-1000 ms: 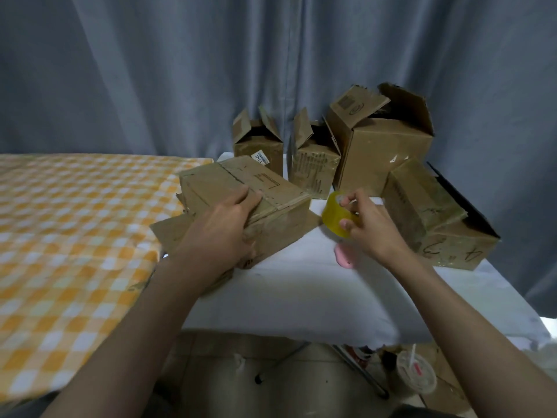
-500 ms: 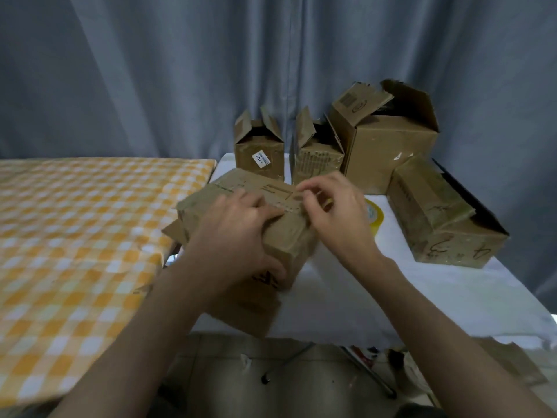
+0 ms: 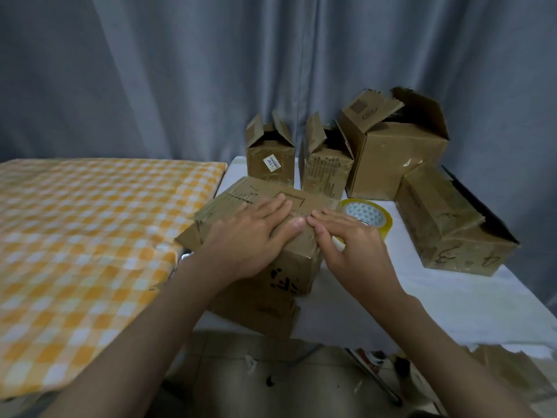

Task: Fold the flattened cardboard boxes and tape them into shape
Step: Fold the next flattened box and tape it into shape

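Far left: orange-and-white checked cloth (image 3: 90,236), spread flat, its right edge beside the white-covered table (image 3: 452,297). At the table's near left corner: the cardboard box (image 3: 265,203) being folded, sitting on flattened cardboard (image 3: 259,309) that overhangs the near edge. Left hand (image 3: 250,239) laid flat on the box top, fingers straight and pressing down, gripping nothing. Right hand (image 3: 349,245) at the box's right top edge, fingertips touching the cardboard beside the left thumb, fingers bent; pinching something or only pressing, cannot tell. Just behind the right hand: yellow tape roll (image 3: 369,217), lying flat on the table, just beside the box's right end. Along the far edge: two small open boxes (image 3: 271,158), then a larger open box (image 3: 391,155). Near the right edge: another box (image 3: 446,224) tipped on its side, opening facing right.
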A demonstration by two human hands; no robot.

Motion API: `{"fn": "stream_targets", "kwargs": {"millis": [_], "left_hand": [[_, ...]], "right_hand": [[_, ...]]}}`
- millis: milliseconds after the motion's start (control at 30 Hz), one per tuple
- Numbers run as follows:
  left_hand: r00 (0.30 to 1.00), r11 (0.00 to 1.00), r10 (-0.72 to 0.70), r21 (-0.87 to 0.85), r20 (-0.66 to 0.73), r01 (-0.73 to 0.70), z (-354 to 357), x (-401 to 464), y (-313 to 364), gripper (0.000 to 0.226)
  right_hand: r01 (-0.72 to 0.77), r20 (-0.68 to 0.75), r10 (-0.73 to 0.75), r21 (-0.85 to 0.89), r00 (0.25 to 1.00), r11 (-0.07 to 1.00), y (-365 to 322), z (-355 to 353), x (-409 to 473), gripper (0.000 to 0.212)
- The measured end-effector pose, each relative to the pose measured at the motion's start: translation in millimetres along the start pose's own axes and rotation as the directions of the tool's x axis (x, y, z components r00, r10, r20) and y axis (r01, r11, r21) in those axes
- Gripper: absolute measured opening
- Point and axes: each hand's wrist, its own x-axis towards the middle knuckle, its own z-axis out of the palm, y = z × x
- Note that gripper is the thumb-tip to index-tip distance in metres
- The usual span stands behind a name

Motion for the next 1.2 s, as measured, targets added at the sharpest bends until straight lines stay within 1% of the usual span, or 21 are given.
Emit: {"fn": "stream_targets", "kwargs": {"millis": [100, 167, 233, 333, 400, 500, 600, 733, 833, 900, 933, 1033, 1133, 1200], "left_hand": [[0.993, 0.993, -0.117, 0.027, 0.017, 0.117, -12.3, 3.3, -31.2, 0.082], [0.985, 0.985, -0.171, 0.019, -0.015, 0.171, -14.8, 5.2, -43.5, 0.072], [0.98, 0.981, -0.19, 0.023, -0.066, 0.192, -14.0, 7.2, -44.8, 0.062], [0.976, 0.975, -0.19, 0.1, -0.106, 0.201, -13.9, 7.7, -37.6, 0.059], [0.962, 0.957, -0.25, 0.124, -0.111, 0.263, -15.6, 5.9, -31.9, 0.062], [0.925, 0.926, -0.348, 0.096, -0.153, 0.364, -16.8, -3.8, -15.6, 0.061], [0.899, 0.906, -0.377, 0.114, -0.223, 0.408, -14.0, -16.5, 4.2, 0.051], [0.886, 0.897, -0.399, 0.101, -0.238, 0.431, -15.1, -26.6, 15.2, 0.045], [0.898, 0.904, -0.383, 0.112, -0.218, 0.412, -8.8, -35.3, 21.3, 0.049], [0.907, 0.911, -0.352, 0.139, -0.232, 0.389, -7.6, -42.3, 15.7, 0.058], [0.9, 0.908, -0.366, 0.123, -0.236, 0.401, -9.5, -44.6, 9.7, 0.063], [0.874, 0.888, -0.45, 0.006, -0.183, 0.459, -11.3, -48.9, -4.6, 0.073], [0.891, 0.895, -0.439, -0.144, -0.111, 0.423, 3.9, -52.9, 5.1, 0.082], [0.895, 0.892, -0.429, -0.214, -0.12, 0.399, 14.3, -57.2, 15.6, 0.088]], "right_hand": [[-0.011, 0.005, 0.011, 0.009, 1.0, 1.0, -2.2, 1.0, -0.3, 0.026], [-0.03, 0.005, 0.03, 0.028, 1.0, 0.999, -3.1, 1.8, 0.5, 0.027], [-0.059, 0.006, 0.059, 0.042, 0.998, 0.997, -3.4, 2.0, 2.1, 0.027], [-0.122, 0.006, 0.122, 0.035, 0.992, 0.992, -5.1, 2.9, 0.5, 0.029], [-0.148, -0.002, 0.148, 0.026, 0.989, 0.989, -6.4, 3.9, -1.8, 0.03], [-0.164, -0.018, 0.165, 0.044, 0.986, 0.985, -7.9, 5.2, -3.8, 0.03], [-0.175, -0.017, 0.176, 0.05, 0.984, 0.983, -8.0, 5.4, -3.3, 0.031], [-0.172, -0.02, 0.173, 0.052, 0.985, 0.984, -9.2, 7.0, -2.0, 0.03], [-0.169, -0.01, 0.17, 0.051, 0.985, 0.984, -9.7, 6.2, -1.3, 0.03], [-0.173, 0.0, 0.174, 0.055, 0.985, 0.983, -10.0, 4.6, -0.5, 0.03], [-0.175, 0.005, 0.175, 0.058, 0.985, 0.983, -10.0, 4.1, -0.3, 0.03], [-0.184, 0.005, 0.184, 0.089, 0.983, 0.979, -11.5, 2.8, -0.6, 0.029], [-0.188, -0.026, 0.193, 0.131, 0.981, 0.973, -14.4, 2.6, -0.4, 0.028], [-0.195, -0.054, 0.207, 0.174, 0.977, 0.965, -15.0, 1.9, -0.8, 0.028]]}}
